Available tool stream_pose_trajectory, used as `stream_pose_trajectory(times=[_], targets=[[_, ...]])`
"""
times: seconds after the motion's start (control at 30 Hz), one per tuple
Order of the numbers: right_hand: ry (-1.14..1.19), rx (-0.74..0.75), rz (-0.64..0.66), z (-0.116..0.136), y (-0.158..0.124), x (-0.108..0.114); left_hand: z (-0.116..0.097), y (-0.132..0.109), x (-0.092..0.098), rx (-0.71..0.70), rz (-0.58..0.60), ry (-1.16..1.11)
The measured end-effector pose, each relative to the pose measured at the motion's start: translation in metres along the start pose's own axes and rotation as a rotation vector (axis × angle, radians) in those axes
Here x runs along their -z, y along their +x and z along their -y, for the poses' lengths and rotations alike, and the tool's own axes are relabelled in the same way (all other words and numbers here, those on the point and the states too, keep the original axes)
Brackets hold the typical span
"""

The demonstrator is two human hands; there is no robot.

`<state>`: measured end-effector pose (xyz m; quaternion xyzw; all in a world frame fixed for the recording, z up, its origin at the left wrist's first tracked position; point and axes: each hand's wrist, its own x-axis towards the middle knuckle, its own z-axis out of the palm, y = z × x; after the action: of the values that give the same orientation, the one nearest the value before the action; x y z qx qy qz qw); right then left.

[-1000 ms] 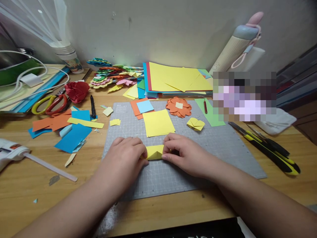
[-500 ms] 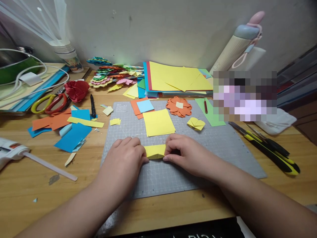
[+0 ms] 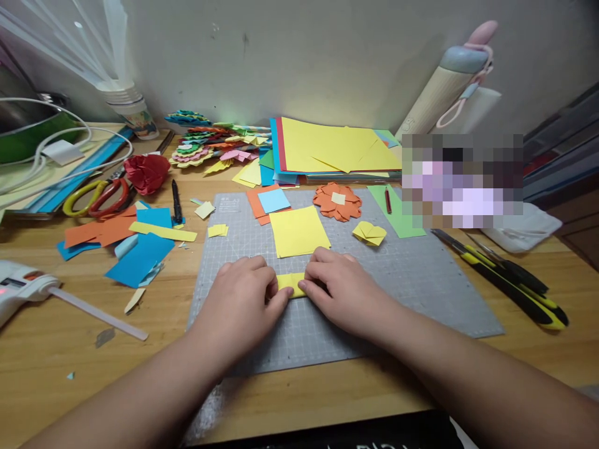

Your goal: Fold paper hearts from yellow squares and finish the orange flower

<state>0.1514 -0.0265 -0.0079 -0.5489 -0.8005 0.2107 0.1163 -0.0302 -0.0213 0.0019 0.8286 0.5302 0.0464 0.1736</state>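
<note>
A narrow folded strip of yellow paper (image 3: 292, 284) lies on the grey cutting mat (image 3: 309, 337) between my hands. My left hand (image 3: 248, 296) grips its left end, the thumb pressing on the near edge. At the right end my right hand (image 3: 339, 287) holds it the same way, its thumb close to the left thumb. Just beyond them sits a stack of yellow squares (image 3: 299, 231). An orange paper flower (image 3: 337, 201) with a pale centre and a folded yellow piece (image 3: 369, 233) are further back on the mat.
Paper scraps (image 3: 140, 255), scissors (image 3: 110, 196) and a glue gun (image 3: 23, 287) lie left. A yellow-black cutter (image 3: 510, 280) rests right, over the mat's edge. Stacked coloured sheets (image 3: 337, 146) and a leaning bottle (image 3: 440, 87) stand at the wall.
Both thumbs have moved inward over the yellow strip, and my hands are closer together. The strip's near edge, raised in the middle before, now looks flatter and straighter.
</note>
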Motion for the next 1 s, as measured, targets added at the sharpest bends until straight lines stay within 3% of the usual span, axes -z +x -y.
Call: stream_pose_trajectory(times=[0.53, 1.0], targets=[[-0.088, -0.030, 0.010, 0.0043, 0.0051, -0.0018, -0.0037, -0.0018, -0.0047, -0.038, -0.031, 0.212], [-0.055, -0.016, 0.038, 0.0014, 0.0062, 0.0018, 0.0029, -0.0025, -0.0032, -0.029, -0.058, 0.009]])
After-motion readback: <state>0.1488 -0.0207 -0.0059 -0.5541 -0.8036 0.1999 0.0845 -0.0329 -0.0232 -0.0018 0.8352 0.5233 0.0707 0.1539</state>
